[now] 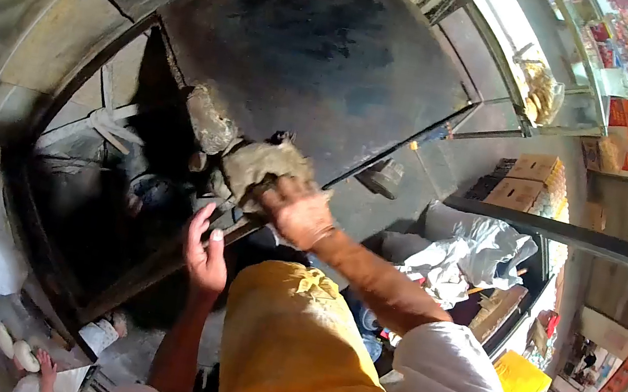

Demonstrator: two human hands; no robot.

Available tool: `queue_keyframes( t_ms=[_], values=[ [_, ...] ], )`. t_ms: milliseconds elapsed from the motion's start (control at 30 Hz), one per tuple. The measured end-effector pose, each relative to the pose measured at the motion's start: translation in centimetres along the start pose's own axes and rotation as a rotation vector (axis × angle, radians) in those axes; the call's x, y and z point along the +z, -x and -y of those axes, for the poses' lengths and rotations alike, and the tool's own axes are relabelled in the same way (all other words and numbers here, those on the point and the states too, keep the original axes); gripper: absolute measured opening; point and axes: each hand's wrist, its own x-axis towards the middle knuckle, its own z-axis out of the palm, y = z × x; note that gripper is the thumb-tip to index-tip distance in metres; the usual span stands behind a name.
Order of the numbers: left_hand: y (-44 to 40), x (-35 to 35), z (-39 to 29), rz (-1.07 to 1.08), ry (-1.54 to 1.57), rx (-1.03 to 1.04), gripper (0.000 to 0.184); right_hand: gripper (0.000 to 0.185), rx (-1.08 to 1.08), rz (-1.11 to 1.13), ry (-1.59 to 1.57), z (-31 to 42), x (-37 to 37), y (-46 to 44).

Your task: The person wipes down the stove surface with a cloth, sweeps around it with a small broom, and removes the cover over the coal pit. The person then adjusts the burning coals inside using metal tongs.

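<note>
Both hands are bare and well within view. The right hand (pixel 296 211) lies on a lumpy grey rag (pixel 264 169), or what looks like one, its fingers bent; whether they pinch the cloth or only press on it, one cannot tell. The left hand (pixel 206 257) is held up with nothing in it, thumb and fingers apart, near the bar (pixel 141 283) beside the dark opening. The rag sits at the near edge of a large metal sheet (pixel 408 79), just beside a rough, pale lump (pixel 208 122).

For good handling, the right palm would do best kept low, with the pressure spread across the cloth rather than pushed through the fingertips. Some thickness of rag should stay between skin and metal, since the sheet may be hot. Loose folds are better gathered in, as they could catch on the edge or the lump. The left hand seems well placed to steady the rag, provided the fingers keep off the bar.
</note>
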Motion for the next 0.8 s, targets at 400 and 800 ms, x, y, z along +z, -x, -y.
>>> queue_keyframes(
  t_ms=[400,800],
  values=[
    [-15.9,-0.3,0.4,-0.117,-0.327,0.350,0.058,0.055,0.513,-0.259,0.512,-26.2,0.8,-1.7],
    [-23.4,5.2,1.6,-0.257,-0.573,0.229,0.072,0.034,0.160,-0.317,0.163,-13.5,-4.6,-24.2]
  ],
)
